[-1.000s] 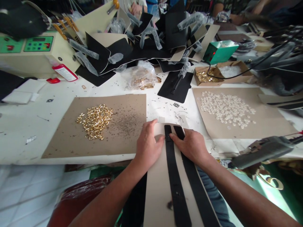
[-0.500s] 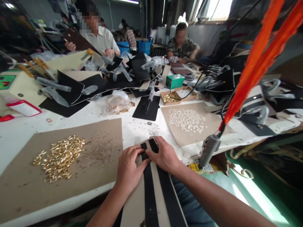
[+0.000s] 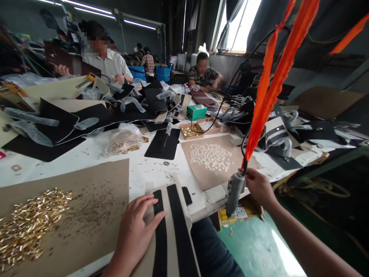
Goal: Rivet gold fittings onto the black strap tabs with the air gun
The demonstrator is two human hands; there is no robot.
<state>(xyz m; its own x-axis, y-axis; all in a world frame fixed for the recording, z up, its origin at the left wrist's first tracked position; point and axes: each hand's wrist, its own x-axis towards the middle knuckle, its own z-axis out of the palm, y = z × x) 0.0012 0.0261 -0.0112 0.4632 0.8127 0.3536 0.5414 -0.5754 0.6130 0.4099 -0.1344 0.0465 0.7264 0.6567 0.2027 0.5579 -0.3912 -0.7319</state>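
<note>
A beige panel with two black stripes (image 3: 170, 215) lies in front of me over the table's near edge. My left hand (image 3: 138, 223) rests on its left side, thumb and fingers apart around the upper part of the left stripe. To the right, a grey electric screwdriver (image 3: 235, 192) hangs tip down from an orange cloth strip (image 3: 268, 96) and a black cable. My right hand (image 3: 258, 186) is at its upper end, fingers curled around behind it; the fingertips are partly hidden by the tool.
Gold metal pieces (image 3: 34, 223) lie heaped on a brown sheet (image 3: 112, 173) at left. Small clear pieces (image 3: 211, 156) cover another sheet. Beyond are a green box (image 3: 196, 112), a black panel (image 3: 163, 144) and piled bag parts (image 3: 95, 115). Two people sit across the table.
My right hand has left the striped panel and moved right to the hanging screwdriver. My left hand stays on the panel. The view has turned to the right.
</note>
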